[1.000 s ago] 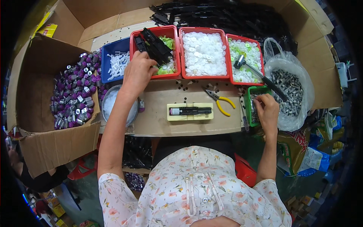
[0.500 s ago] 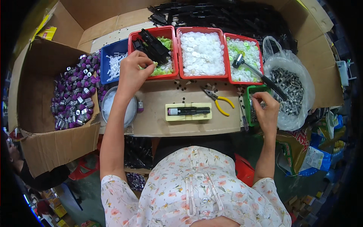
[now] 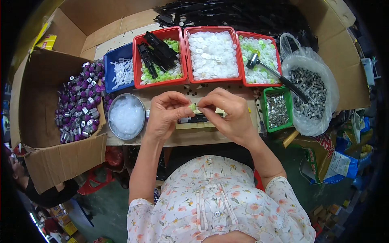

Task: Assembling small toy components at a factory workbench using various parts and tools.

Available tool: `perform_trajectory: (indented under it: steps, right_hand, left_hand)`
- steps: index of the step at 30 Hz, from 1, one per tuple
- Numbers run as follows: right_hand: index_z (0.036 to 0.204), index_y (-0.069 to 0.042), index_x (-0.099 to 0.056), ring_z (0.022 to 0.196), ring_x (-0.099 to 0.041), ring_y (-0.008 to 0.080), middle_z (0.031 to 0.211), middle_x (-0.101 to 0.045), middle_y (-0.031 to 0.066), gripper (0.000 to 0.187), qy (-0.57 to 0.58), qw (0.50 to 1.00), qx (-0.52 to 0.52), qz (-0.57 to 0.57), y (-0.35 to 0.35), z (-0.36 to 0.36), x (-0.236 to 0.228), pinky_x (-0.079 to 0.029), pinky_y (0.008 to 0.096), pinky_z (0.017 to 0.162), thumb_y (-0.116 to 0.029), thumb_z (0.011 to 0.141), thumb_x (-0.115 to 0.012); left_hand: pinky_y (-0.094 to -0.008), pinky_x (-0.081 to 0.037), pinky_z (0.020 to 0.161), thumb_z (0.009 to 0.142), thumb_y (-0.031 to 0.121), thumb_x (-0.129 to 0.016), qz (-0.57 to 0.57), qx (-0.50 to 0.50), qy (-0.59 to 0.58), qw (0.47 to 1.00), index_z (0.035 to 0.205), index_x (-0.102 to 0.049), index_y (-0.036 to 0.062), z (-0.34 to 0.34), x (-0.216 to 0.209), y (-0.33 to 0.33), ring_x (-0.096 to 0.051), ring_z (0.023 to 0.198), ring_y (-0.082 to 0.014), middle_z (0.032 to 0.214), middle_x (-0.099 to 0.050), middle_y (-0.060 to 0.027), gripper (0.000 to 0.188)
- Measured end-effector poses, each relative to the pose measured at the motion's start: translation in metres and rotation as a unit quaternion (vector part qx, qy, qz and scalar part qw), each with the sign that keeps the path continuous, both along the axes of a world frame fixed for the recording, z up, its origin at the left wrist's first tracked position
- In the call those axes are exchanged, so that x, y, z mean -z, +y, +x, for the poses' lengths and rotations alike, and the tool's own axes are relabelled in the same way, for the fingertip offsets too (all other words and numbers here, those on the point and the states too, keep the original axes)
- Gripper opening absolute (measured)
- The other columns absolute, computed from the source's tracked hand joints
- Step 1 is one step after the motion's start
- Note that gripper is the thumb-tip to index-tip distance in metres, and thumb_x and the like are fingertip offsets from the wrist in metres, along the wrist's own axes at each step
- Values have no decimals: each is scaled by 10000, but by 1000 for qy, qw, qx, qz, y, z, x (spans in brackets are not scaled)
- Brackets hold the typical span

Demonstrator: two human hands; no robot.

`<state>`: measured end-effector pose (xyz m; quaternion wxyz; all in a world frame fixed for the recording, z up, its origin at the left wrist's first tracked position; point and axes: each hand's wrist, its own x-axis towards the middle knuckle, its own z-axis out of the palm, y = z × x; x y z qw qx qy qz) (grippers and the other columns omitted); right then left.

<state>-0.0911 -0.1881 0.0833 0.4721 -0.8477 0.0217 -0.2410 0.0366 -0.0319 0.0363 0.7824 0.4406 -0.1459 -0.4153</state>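
My left hand (image 3: 165,115) pinches a small pale-green plastic piece (image 3: 193,107) between thumb and fingertips. Close against it, my right hand (image 3: 231,115) has thumb and finger pressed together on what looks like a thin metal pin, mostly covered by the fingers. Both hands meet above a cream-yellow holder (image 3: 184,126), in which a black part (image 3: 198,118) lies; the hands hide much of both. A green tray (image 3: 278,128) of slim metal pins (image 3: 277,109) stands to the right. Two black plastic parts (image 3: 163,49) rest on green pieces in the left red bin (image 3: 161,84).
Along the back stand a blue bin (image 3: 118,88) of white sticks and red bins (image 3: 216,80) of white and green discs. A hammer (image 3: 275,74) lies across the right bin, beside a bag of metal pieces (image 3: 310,95). Leftward are a round dish (image 3: 126,115) and a carton (image 3: 60,156) of purple-and-silver parts.
My left hand has come from the left red bin to the middle with the green piece. My right hand has left the green tray and joined it.
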Motion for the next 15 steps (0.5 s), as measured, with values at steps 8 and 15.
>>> perform_trajectory:
  steps: [8,15]
  right_hand:
    - [925,33,-674,762,-666,228,850,-651,124,141,25,999,-24,-26,5,-3,-5,-518,309,655,85,794,-682]
    - [900,15,-671,733,-649,245,837,-638,110,122,34,997,-37,-60,3,-7,-8,-499,325,628,72,794,-688]
  left_hand:
    - [-329,-631,693,720,-98,-780,-21,35,12,999,917,-703,-22,2,5,8,-706,772,-191,877,-698,-113,224]
    - [-304,-615,696,715,-99,-788,35,58,-80,995,873,-717,-22,2,-3,9,-697,770,-175,848,-698,-105,190]
